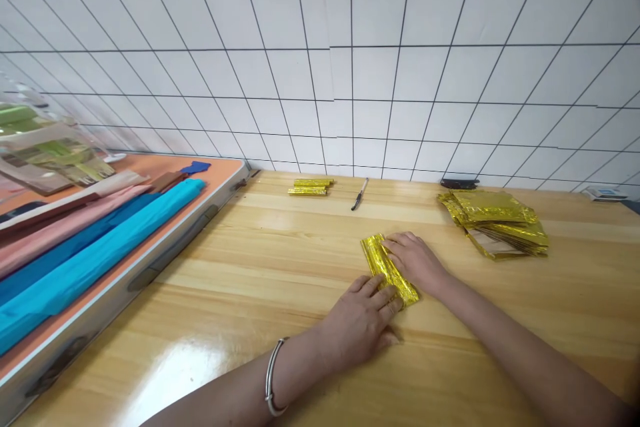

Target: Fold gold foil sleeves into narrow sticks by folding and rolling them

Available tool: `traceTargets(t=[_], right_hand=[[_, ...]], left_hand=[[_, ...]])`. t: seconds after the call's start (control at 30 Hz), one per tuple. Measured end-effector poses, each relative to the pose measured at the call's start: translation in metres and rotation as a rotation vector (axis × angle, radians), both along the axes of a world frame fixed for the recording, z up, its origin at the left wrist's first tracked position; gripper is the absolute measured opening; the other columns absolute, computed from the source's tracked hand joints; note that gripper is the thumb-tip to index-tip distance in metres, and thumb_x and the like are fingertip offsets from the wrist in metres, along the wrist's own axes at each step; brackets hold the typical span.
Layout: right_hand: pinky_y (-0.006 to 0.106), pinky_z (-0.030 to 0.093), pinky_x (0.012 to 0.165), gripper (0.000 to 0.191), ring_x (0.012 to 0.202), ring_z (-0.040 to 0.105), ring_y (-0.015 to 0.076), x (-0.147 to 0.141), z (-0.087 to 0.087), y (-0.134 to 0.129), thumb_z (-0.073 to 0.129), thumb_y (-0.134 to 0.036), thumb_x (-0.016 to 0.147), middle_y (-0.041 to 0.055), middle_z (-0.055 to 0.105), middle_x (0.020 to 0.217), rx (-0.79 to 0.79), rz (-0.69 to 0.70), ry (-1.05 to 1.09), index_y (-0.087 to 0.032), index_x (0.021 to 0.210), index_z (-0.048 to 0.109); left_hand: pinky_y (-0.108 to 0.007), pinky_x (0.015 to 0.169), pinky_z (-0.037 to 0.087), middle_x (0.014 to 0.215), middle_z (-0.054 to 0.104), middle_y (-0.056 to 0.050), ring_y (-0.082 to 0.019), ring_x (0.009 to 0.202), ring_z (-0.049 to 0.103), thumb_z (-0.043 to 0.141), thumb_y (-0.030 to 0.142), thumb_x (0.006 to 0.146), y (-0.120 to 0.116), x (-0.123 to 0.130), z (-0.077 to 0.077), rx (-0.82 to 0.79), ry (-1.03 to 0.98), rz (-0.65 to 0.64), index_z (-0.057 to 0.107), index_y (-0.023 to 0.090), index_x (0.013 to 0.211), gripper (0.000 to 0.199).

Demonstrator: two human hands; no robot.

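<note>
A folded strip of shiny gold foil (376,255) lies at a slant on the wooden table (240,267). My left hand (364,315) rests on the strip's near end, fingers spread and laid over the foil. Flat against its upper right side is my right hand (416,261), with fingertips on the foil and fingers stretched out. Part of the strip is hidden under both hands. A silver bangle (273,377) circles my left wrist.
Two small gold rolls (309,187) and a pen (359,194) lie toward the wall. At the right is a pile of gold foil sheets (500,220). An orange-topped table (220,170) at the left holds rolled coloured material (125,240).
</note>
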State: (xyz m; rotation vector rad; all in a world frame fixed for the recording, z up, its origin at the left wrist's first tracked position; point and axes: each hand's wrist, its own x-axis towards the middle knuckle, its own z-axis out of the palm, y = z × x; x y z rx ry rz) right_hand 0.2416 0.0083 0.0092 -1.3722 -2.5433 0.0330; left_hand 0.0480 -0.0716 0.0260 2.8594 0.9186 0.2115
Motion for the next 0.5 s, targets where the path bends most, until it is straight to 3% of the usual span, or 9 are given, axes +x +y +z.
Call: traceTargets(t=[0.27,0.5], right_hand=[[0.042,0.037,0.096,0.034,0.117,0.043,0.0226,0.012,0.002,-0.047,0.045,-0.023,0.087,0.0082,0.053,0.126,-0.004,0.085,0.072,-0.022,0.119,0.055],[0.044,0.037,0.095,0.040,0.120,0.041,0.0243,0.015,-0.006,-0.056,0.040,-0.027,0.089,0.0066,0.050,0.132,-0.013,0.027,-0.033,-0.023,0.129,0.047]], left_hand=[[-0.039,0.106,0.023,0.137,0.041,-0.012,-0.024,0.130,0.031,0.038,0.052,0.088,0.003,-0.003,-0.008,0.046,-0.011,0.033,0.038,0.015,0.132,0.057],[-0.045,0.105,0.021,0.143,0.029,-0.017,-0.030,0.134,0.021,0.028,0.059,0.087,0.000,-0.005,-0.008,0.032,0.067,0.107,0.033,0.015,0.135,0.065]])
